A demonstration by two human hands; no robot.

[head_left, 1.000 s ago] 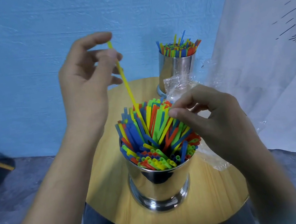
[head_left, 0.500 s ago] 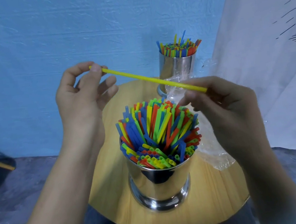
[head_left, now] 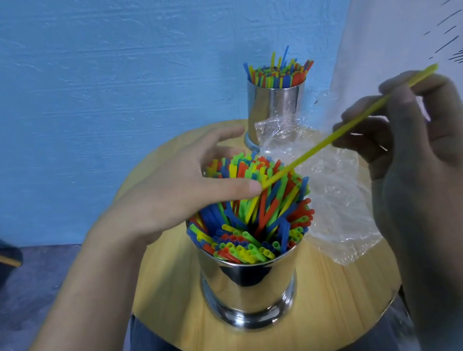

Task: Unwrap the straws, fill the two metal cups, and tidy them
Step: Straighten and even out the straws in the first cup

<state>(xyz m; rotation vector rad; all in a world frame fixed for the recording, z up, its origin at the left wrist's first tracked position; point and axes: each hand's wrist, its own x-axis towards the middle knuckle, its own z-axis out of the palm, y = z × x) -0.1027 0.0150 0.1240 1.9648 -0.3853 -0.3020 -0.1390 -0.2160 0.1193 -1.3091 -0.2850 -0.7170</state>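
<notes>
Clock bearings are taken on the round wooden table (head_left: pixel 336 310), with 6 o'clock nearest the person.

1. Near cup (head_left: pixel 251 287): polished metal, upright, towards 6 o'clock. It is packed with coloured straws (head_left: pixel 248 212) that fan outward above the rim, unevenly.

2. Left hand (head_left: pixel 184 192): comes in from 8 o'clock and lies over the fan with its fingers straight, grasping nothing. The thumb tip meets the low end of the yellow straw (head_left: pixel 339 134).

3. Right hand (head_left: pixel 414 152): at 3 o'clock, raised, pinching the yellow straw near its upper end. The straw slopes down towards the near cup.

4. Handling, as judged: the straw is very light, thin, smooth and springy. It will bow or kink if pushed from the far end. A hold nearer the leading tip would steer it better into a gap. The bundle is crowded, so little room remains, and force could splay neighbouring straws or push them out.

5. Obstructions: crumpled clear wrapper (head_left: pixel 335 189) lies from 1 to 3 o'clock, touching or just beside both cups. It is limp and slippery and may snag a sleeve or drag. It is not yet cleared.

6. Far cup (head_left: pixel 274 108): at 12 o'clock on the table edge, upright and full of straws, a few standing proud.

7. Beyond: blue wall (head_left: pixel 87 76) and a white cloth (head_left: pixel 410 10) hanging at 2 o'clock.
</notes>
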